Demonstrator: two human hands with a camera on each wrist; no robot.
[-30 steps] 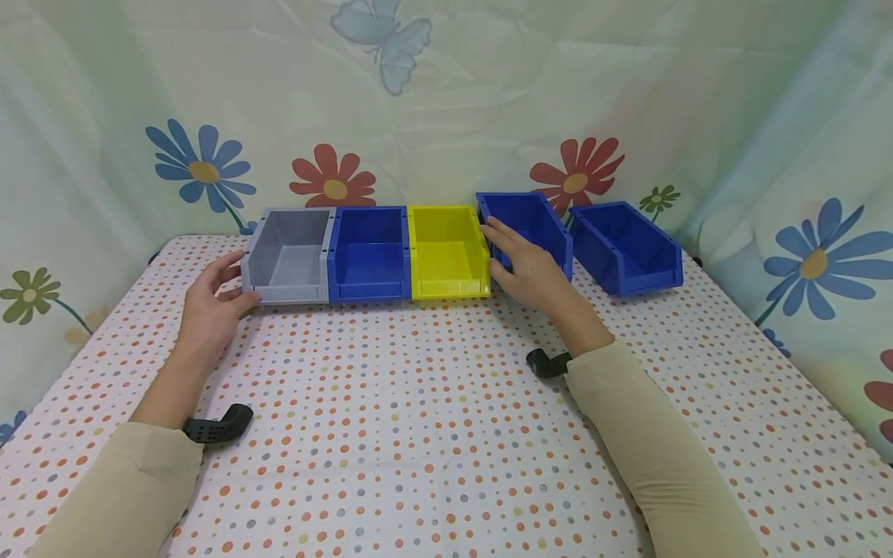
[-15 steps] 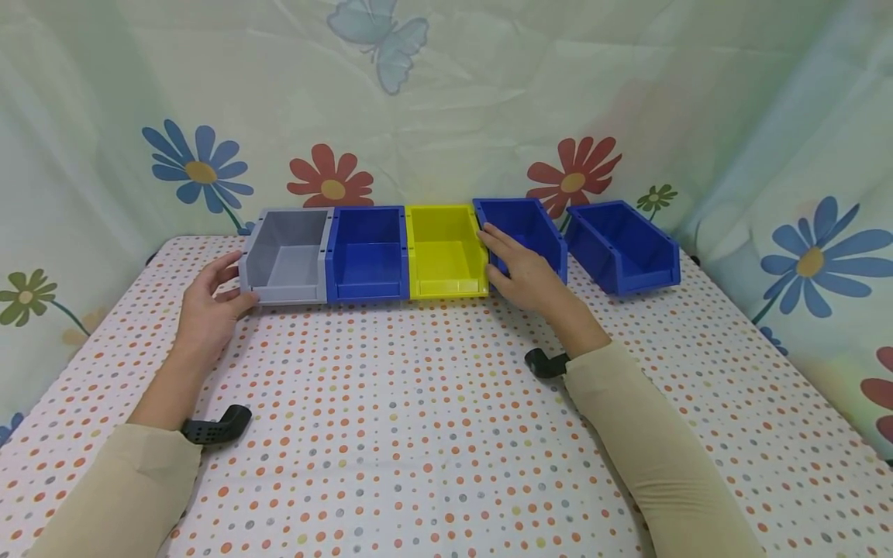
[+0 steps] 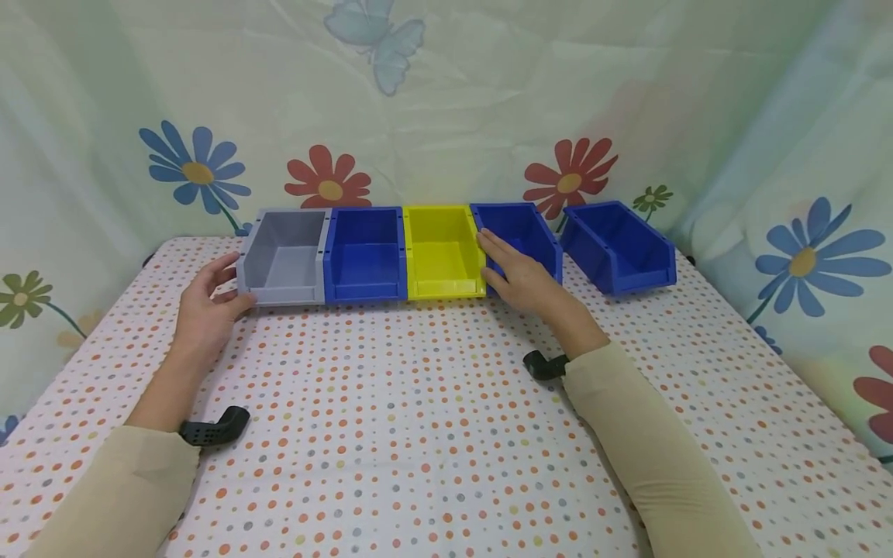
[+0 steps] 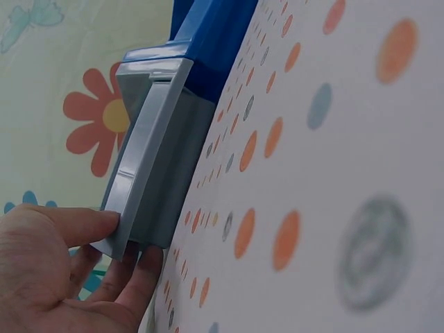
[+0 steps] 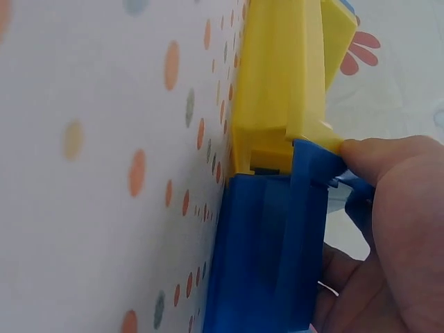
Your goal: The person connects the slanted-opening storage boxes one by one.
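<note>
A grey storage bin (image 3: 286, 294) stands at the left end of a row of open-fronted bins. My left hand (image 3: 207, 306) grips its front left corner, thumb on the front lip and fingers against the outer side (image 4: 114, 260). To its right come a blue bin (image 3: 367, 288) and a yellow bin (image 3: 446, 288), side by side. Another blue bin (image 3: 519, 221) adjoins the yellow one, and my right hand (image 3: 525, 283) holds its left wall. In the right wrist view, the right thumb lies at the corner where both rims meet; the other fingers are partly hidden behind the blue bin (image 5: 243, 257).
Apart from the row, a further blue bin (image 3: 621, 252) sits angled at the far right. A dotted cloth (image 3: 391, 434) covers the table, and a flowered curtain (image 3: 460, 101) hangs close behind the bins. Each wrist wears a black device (image 3: 216, 428).
The blue bin at my right hand has slid nearer to me and slightly left, lining up with the yellow bin. My left hand has stayed on the grey bin.
</note>
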